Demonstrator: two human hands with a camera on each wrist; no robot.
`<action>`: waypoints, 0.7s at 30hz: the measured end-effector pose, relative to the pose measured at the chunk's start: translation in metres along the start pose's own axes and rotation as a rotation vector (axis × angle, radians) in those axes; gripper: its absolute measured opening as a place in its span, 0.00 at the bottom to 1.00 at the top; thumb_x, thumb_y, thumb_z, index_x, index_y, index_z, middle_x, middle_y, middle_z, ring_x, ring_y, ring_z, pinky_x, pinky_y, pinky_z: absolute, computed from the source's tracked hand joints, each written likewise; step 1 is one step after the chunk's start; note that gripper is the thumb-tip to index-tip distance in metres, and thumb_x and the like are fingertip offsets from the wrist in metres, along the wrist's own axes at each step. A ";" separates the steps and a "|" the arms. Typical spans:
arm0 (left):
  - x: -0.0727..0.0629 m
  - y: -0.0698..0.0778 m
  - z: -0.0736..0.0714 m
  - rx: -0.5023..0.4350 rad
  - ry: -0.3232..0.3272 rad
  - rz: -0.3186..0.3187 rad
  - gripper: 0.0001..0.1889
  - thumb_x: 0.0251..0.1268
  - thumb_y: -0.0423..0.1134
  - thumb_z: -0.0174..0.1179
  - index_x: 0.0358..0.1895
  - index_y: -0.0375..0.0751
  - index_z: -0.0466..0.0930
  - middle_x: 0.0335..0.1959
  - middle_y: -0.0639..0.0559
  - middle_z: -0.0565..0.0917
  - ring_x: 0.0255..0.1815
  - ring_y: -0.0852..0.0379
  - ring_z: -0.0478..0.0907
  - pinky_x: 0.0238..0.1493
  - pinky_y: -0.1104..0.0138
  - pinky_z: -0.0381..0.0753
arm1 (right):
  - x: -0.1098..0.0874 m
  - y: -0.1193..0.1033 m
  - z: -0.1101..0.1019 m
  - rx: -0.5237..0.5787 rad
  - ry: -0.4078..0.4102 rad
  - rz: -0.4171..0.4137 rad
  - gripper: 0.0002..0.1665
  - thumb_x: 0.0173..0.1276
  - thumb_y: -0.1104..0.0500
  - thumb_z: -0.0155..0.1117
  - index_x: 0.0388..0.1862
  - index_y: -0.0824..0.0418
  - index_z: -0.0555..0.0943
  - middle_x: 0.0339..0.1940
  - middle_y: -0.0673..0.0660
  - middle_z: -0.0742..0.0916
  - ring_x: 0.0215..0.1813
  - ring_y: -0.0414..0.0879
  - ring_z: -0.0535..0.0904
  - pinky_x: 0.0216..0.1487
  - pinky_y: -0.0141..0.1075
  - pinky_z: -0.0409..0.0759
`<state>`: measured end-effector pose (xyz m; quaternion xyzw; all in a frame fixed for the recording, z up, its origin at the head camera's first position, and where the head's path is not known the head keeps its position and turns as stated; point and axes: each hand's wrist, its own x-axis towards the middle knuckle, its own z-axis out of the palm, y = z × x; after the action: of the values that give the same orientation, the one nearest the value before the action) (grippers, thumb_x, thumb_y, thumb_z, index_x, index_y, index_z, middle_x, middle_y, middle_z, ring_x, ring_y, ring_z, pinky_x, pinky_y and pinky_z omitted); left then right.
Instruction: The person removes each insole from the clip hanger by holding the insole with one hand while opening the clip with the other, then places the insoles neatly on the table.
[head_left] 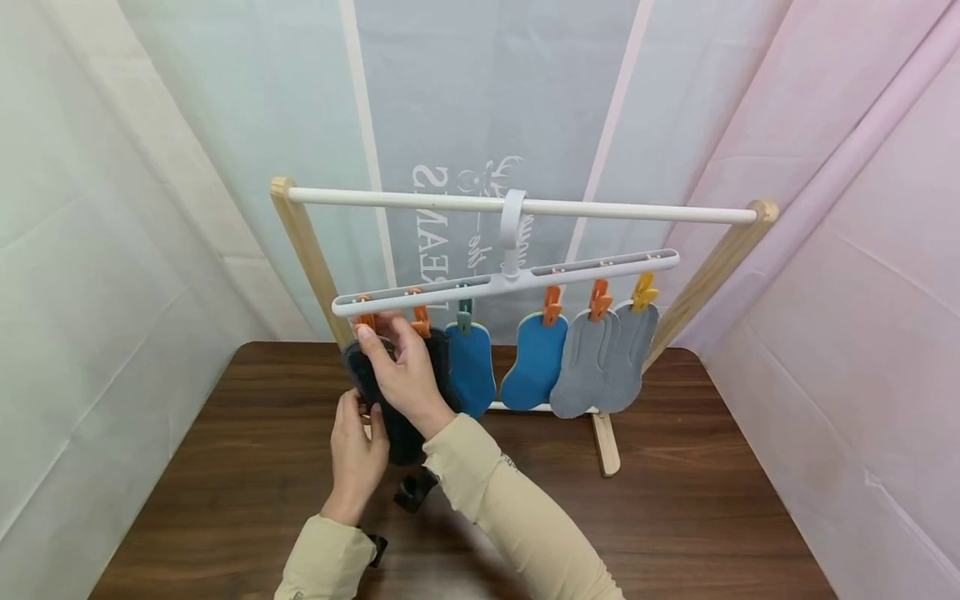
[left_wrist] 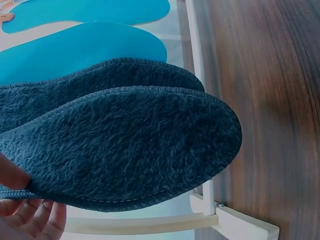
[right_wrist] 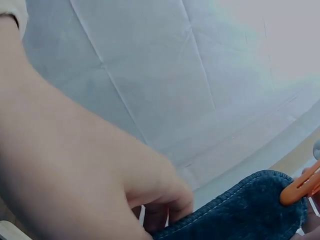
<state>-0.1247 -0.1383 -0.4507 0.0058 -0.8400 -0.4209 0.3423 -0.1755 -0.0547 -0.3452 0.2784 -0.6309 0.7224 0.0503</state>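
Note:
In the head view my right hand [head_left: 408, 371] is up at the leftmost orange clip [head_left: 365, 319], its thumb and fingers pinching about it. That clip sits over the narrow end of a dark fuzzy insole [left_wrist: 130, 150], which hangs from the hanger [head_left: 420, 296]. Lower down, my left hand [head_left: 356, 454] pinches the same insole's edge, thumb on the pile and fingers behind. Right behind it hangs a second dark insole [left_wrist: 150, 75] under another orange clip [head_left: 421, 319]. The right wrist view shows the orange clip [right_wrist: 300, 190] on the insole end, with fingertips beside it.
Two blue insoles, one left [head_left: 471, 371] and one right [head_left: 534, 362], and grey insoles [head_left: 585, 367] hang along the hanger. It hooks over a white rod [head_left: 637, 211] on a wooden stand [head_left: 690, 292], standing on a brown table [head_left: 690, 492]. Pale curtains surround it.

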 end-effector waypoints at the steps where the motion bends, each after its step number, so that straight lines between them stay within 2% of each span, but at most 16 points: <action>1: 0.000 0.000 0.000 0.001 -0.005 -0.005 0.10 0.65 0.23 0.53 0.48 0.26 0.71 0.38 0.37 0.75 0.35 0.46 0.76 0.34 0.55 0.78 | 0.000 0.000 0.000 0.008 0.003 0.003 0.18 0.74 0.66 0.52 0.61 0.68 0.71 0.56 0.69 0.81 0.61 0.57 0.77 0.60 0.36 0.77; 6: -0.005 -0.003 -0.001 0.011 -0.025 -0.036 0.09 0.64 0.23 0.53 0.46 0.26 0.72 0.37 0.38 0.75 0.35 0.48 0.75 0.34 0.58 0.78 | 0.002 -0.001 0.000 0.029 0.008 0.017 0.18 0.74 0.66 0.52 0.60 0.69 0.71 0.56 0.70 0.81 0.59 0.59 0.78 0.59 0.34 0.78; 13: -0.017 -0.007 -0.005 0.053 -0.068 -0.043 0.07 0.63 0.21 0.53 0.43 0.27 0.72 0.36 0.40 0.75 0.34 0.49 0.75 0.33 0.60 0.77 | 0.002 -0.001 -0.002 0.047 -0.006 0.019 0.19 0.74 0.66 0.51 0.62 0.69 0.70 0.56 0.69 0.80 0.59 0.59 0.77 0.61 0.34 0.76; 21: -0.026 -0.009 -0.009 0.060 -0.092 -0.090 0.07 0.64 0.23 0.54 0.44 0.29 0.72 0.37 0.41 0.75 0.34 0.50 0.75 0.33 0.60 0.77 | 0.000 0.000 -0.003 0.106 -0.075 0.041 0.22 0.74 0.66 0.51 0.66 0.68 0.67 0.62 0.68 0.76 0.65 0.56 0.73 0.65 0.34 0.73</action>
<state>-0.1022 -0.1434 -0.4682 0.0346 -0.8660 -0.4103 0.2838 -0.1764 -0.0517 -0.3453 0.2946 -0.5990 0.7446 -0.0031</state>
